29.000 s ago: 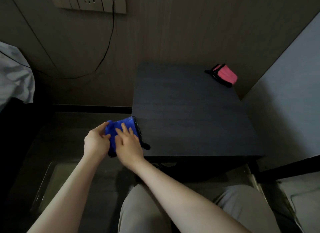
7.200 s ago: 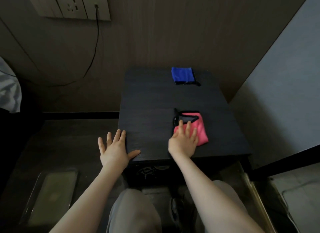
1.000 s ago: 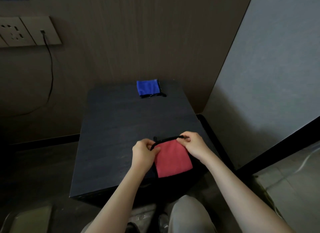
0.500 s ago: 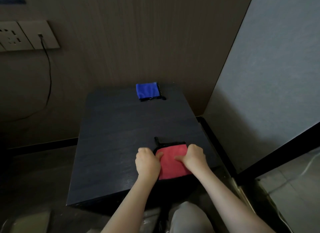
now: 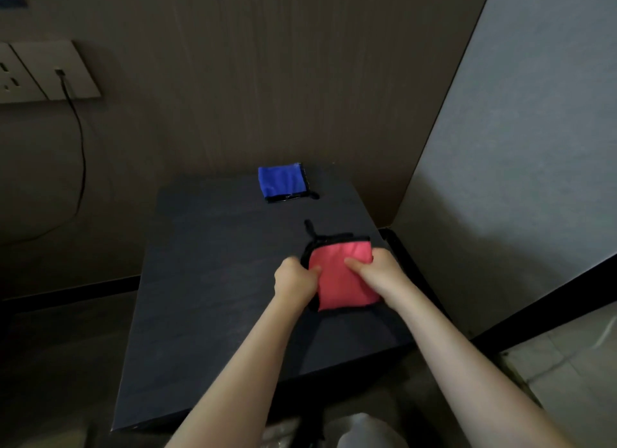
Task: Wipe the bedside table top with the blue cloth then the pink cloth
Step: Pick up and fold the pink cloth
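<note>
The folded pink cloth (image 5: 340, 277), edged in black with a black loop at its far corner, lies on the right half of the dark bedside table top (image 5: 213, 280). My left hand (image 5: 295, 279) grips its left edge with curled fingers. My right hand (image 5: 375, 269) holds its right side, thumb pressed on top. The folded blue cloth (image 5: 282, 182) rests at the table's far edge, apart from both hands.
A wood-panelled wall stands behind the table and a grey wall (image 5: 521, 147) to its right. A socket plate (image 5: 43, 70) with a black cable (image 5: 78, 140) hangs on the left wall. My knee (image 5: 367, 434) is below the table's near edge.
Both hands have slid the pink cloth away from the near edge toward the table's far right. The blue cloth has stayed put.
</note>
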